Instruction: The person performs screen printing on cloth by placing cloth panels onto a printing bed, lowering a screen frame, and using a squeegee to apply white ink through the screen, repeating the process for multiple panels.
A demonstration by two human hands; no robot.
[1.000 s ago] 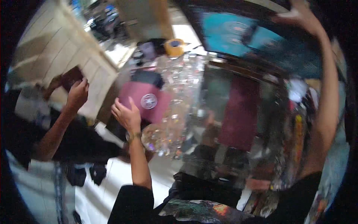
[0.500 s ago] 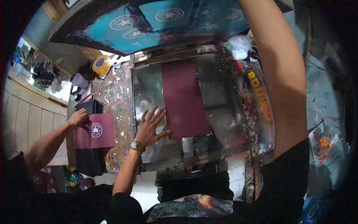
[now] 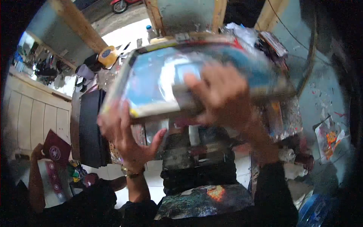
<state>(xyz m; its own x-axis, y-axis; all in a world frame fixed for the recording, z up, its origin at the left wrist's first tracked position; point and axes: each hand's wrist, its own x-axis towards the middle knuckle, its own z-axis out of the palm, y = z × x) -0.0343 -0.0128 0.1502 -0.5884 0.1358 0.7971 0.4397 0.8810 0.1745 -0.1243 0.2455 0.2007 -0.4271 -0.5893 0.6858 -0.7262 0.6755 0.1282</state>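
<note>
A blue-meshed screen frame (image 3: 145,77) is tilted over the worktable, blurred by motion, with a bright glare on its surface. My left hand (image 3: 132,145) is at the frame's near left corner, fingers stretched against the edge and thumb spread below it. My right hand (image 3: 217,92) is curled over the middle of the screen near its front edge, on a dark bar-like piece that is too smeared to name. A narrow strip of maroon sheet (image 3: 179,123) shows beneath the frame, the rest hidden.
At left, a co-worker's hand (image 3: 38,149) holds a printed maroon piece (image 3: 56,147). A dark stack (image 3: 90,128) lies on the worktable (image 3: 287,123) beside a wooden door (image 3: 39,121). A yellow container (image 3: 107,56) and plastic bags (image 3: 238,32) sit at the back; a wall (image 3: 321,94) borders the right.
The screen has swung down from raised to low over the maroon sheet. My right hand has come down to its middle, my left to its edge. The co-worker's printed piece has moved off the stack.
</note>
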